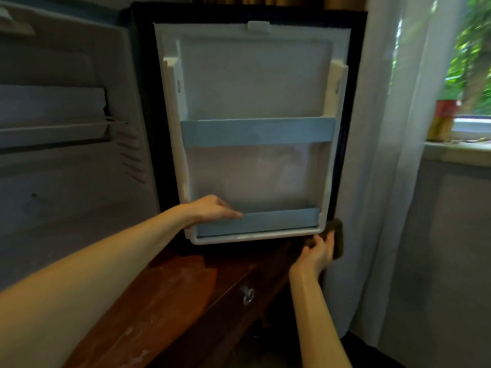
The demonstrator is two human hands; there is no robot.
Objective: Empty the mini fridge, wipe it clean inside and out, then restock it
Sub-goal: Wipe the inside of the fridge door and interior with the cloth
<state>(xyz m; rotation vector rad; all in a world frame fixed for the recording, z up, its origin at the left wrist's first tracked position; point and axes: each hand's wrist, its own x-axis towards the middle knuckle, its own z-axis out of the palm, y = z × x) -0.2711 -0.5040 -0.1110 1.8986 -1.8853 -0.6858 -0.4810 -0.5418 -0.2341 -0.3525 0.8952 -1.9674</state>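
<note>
fridge door (255, 81) open, dark cloth (338, 235), wooden cabinet (172, 296), curtain (385, 128), window (470, 62)

The head camera looks forward and down, close to the open fridge door (252, 128) (single view).

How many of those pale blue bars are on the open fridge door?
2. One pale blue plastic bar crosses the middle of the white door lining; the lower bar runs along its bottom, its left end under the left hand.
</note>
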